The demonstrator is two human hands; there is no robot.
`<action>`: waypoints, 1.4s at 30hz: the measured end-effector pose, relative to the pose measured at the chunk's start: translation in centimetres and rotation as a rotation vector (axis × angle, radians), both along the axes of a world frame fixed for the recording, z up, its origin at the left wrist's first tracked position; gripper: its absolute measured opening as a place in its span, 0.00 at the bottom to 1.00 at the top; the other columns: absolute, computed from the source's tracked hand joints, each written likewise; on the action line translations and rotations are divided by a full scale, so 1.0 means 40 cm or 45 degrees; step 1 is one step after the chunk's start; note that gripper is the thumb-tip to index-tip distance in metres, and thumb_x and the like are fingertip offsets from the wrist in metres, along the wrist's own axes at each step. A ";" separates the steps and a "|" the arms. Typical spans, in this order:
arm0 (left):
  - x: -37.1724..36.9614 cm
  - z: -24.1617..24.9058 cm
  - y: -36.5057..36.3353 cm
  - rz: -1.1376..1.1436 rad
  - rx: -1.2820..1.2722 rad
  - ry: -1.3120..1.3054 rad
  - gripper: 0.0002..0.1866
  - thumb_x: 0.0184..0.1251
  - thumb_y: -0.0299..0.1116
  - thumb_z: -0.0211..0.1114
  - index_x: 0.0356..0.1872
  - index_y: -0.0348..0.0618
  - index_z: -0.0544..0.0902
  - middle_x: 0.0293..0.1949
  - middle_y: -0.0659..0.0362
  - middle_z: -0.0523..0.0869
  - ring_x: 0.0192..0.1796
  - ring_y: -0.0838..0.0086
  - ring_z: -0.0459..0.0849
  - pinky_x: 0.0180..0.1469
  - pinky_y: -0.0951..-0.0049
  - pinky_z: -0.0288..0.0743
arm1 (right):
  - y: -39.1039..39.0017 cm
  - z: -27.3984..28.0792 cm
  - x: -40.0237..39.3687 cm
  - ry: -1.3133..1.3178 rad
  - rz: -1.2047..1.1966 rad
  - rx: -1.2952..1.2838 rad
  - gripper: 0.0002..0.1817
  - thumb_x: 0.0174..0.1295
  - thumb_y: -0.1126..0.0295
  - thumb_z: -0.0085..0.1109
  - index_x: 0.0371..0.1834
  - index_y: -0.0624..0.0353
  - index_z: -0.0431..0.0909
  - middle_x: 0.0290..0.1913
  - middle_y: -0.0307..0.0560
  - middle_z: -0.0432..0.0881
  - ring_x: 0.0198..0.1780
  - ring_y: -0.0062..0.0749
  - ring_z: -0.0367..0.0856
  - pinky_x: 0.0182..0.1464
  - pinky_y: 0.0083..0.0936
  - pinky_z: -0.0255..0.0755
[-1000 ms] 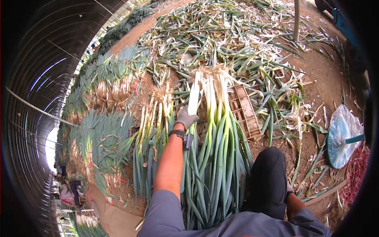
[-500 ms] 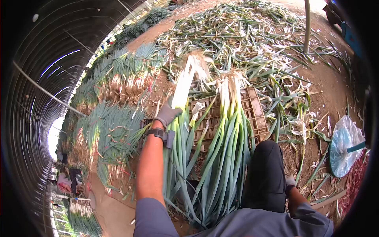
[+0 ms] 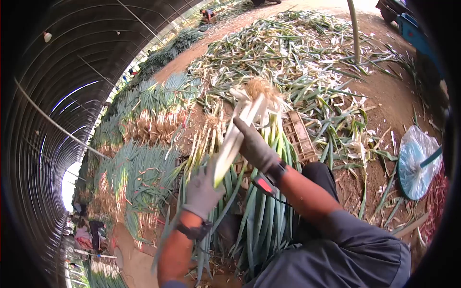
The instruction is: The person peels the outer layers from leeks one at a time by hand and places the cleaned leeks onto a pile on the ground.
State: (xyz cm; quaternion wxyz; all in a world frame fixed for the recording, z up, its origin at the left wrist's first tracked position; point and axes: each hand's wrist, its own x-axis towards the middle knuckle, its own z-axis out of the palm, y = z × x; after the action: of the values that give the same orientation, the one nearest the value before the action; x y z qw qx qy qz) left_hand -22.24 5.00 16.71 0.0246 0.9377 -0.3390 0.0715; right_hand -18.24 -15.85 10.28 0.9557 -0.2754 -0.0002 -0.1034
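My left hand, in a grey glove, is wrapped round a bunch of long green onions near where the white stalks turn green. Higher on the same stalks is my gloved right hand, its fingers pressed along the white part. The roots point up and away, and the green leaves hang down past my left wrist. Under my right forearm another pile of green onions lies with its leaves toward me. A brown plastic crate shows beneath the onions.
Leaf scraps lie heaped ahead. Tied onion bundles stand in rows at the left. At the right are a clear plastic bag, red strings and a thin pole. A person crouches far off.
My right hand has come up from beside my knee onto the onion stalks. My left hand has moved lower, and the held bunch now lies over the crate, nearer the other pile.
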 end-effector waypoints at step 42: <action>-0.241 -0.226 0.223 0.415 -0.053 1.039 0.45 0.55 0.53 0.72 0.72 0.42 0.69 0.57 0.39 0.85 0.59 0.44 0.84 0.63 0.52 0.77 | -1.403 -0.335 -0.258 0.582 -0.926 -0.789 0.31 0.71 0.43 0.58 0.62 0.59 0.75 0.51 0.50 0.83 0.53 0.38 0.80 0.61 0.38 0.75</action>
State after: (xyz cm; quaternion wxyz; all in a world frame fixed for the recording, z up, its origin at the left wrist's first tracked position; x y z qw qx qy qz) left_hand -31.89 13.93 7.67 0.1638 0.9297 -0.1475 -0.2949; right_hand -28.58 -71.98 -3.12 0.7077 -0.5427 0.2731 -0.3606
